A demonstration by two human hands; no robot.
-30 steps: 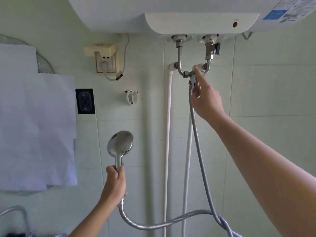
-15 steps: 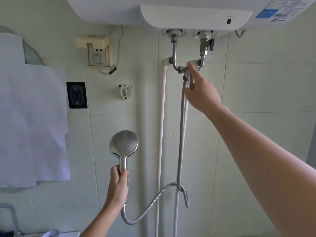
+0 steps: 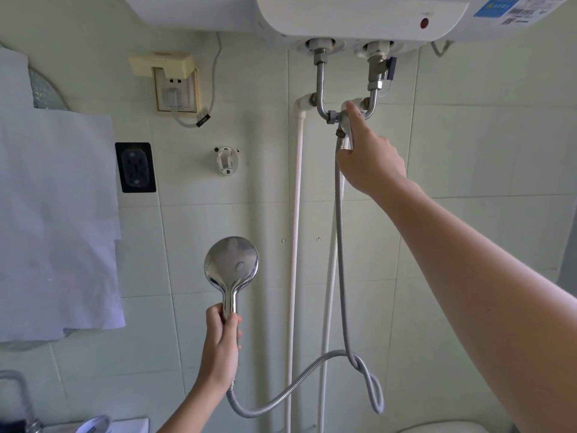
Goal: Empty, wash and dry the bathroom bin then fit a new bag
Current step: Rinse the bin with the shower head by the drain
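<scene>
So the hose point(image 3: 342, 260) has swung: a second ago it trailed off the bottom right of the frame, now it hangs in a loose loop at lower centre, and the view has tipped up a little toward the heater point(image 3: 359, 14). The hands have barely moved. My read is that the water is about to go on for the wash step, so the task is somewhere in the middle.

Left hand point(image 3: 220, 348), lower centre, is wrapped tight round the handle of the shower head point(image 3: 231, 265), which stands upright with its chrome back to the camera. Right hand point(image 3: 370, 165), upper centre-right, reaches up to the valve point(image 3: 343, 120) under the heater, index finger stretched along it and the other fingers curled by the lever. I can't tell if it really grips the lever, since the hand covers it.

The bin isn't in frame at all, so it's presumably somewhere below the shot, under both hands.
</scene>
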